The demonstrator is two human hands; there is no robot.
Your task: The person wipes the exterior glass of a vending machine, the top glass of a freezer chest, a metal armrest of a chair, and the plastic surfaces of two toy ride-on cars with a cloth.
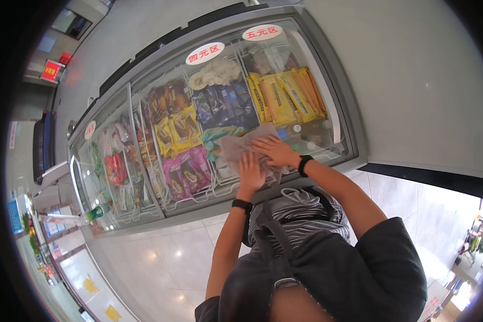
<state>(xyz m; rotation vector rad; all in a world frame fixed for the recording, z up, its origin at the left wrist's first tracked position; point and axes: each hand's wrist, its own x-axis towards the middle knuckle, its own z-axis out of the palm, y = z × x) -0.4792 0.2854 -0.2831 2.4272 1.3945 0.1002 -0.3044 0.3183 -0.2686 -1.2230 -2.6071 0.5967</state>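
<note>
A crumpled greyish-pink cloth (235, 149) lies on the glass lid (314, 139) of a chest freezer, near its front edge. My left hand (251, 172) rests flat on the cloth's lower part, fingers stretched forward. Further right, my right hand (277, 151) is also laid flat on it, its fingers pointing left. Both palms press from above, and neither hand's fingers are curled around the cloth. Under the glass, yellow ice cream packets (285, 98), dark blue packets (225, 102) and pink packets (188, 173) sit in wire baskets. The cloth hides part of some teal packets (215, 139).
The freezer's grey frame (261, 196) runs close to my body. A metal divider (139, 155) crosses the lid. Oval stickers (205, 53) with red writing are on the glass. A green-ended bottle (98, 212) is at the left front corner. A pale wall or panel (418, 92) stands right.
</note>
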